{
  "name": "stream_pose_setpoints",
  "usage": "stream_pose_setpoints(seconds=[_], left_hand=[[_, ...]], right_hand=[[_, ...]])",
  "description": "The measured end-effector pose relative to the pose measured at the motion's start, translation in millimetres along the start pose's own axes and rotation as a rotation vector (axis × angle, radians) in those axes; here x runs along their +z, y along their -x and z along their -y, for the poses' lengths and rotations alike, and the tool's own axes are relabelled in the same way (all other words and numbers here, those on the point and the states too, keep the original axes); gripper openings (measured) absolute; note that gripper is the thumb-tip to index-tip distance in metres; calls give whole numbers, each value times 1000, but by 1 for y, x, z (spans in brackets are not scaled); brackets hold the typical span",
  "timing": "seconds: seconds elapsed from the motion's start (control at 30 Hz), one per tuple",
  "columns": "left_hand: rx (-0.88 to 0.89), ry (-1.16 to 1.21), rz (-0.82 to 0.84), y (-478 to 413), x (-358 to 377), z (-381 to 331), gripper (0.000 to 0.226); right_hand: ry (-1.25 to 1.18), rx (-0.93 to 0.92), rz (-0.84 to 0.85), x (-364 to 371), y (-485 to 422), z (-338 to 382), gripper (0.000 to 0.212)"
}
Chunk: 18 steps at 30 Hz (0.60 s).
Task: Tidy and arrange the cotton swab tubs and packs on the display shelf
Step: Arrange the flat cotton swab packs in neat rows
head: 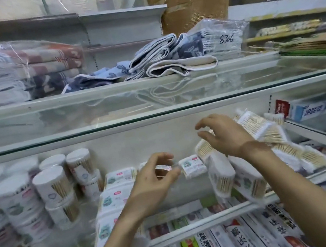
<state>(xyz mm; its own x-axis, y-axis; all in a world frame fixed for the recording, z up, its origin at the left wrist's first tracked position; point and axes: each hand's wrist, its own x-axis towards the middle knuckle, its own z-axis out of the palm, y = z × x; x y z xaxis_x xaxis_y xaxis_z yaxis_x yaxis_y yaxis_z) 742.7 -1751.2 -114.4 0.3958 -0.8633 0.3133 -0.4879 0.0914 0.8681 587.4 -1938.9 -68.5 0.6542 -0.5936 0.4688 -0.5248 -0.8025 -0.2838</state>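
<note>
Your left hand (154, 180) is reaching into the middle of the shelf (196, 226), fingers curling beside a small pack (193, 165) — whether they are gripping anything, I cannot tell. Your right hand (224, 134) is hovering, fingers spread wide, over the leaning swab packs (262, 128). The tubs (53, 184) are standing stacked at the left.
</note>
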Motion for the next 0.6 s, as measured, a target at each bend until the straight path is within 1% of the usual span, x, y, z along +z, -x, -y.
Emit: stream_pose_setpoints(seconds=[0.07, 0.13, 0.2, 0.3, 0.4, 0.5, 0.6], left_hand=[[-29, -112, 149, -5, 30, -6, 45], [-12, -265, 252, -8, 62, -11, 63], [18, -357, 300, -11, 91, -14, 67], [50, -370, 306, -16, 114, -10, 55], [59, -363, 231, -20, 116, -6, 41], [58, -296, 177, -22, 98, -4, 31], [-24, -147, 76, -24, 63, -5, 27]], right_hand=[[-14, 42, 10, -7, 5, -11, 25], [-32, 58, 16, -9, 10, -18, 25], [-52, 73, 17, -8, 15, -23, 25], [-81, 91, 6, -10, 20, -28, 25], [-122, 93, -2, -11, 22, -32, 24], [-181, 92, -14, -10, 23, -30, 23], [-282, 109, -27, -10, 21, -24, 24]])
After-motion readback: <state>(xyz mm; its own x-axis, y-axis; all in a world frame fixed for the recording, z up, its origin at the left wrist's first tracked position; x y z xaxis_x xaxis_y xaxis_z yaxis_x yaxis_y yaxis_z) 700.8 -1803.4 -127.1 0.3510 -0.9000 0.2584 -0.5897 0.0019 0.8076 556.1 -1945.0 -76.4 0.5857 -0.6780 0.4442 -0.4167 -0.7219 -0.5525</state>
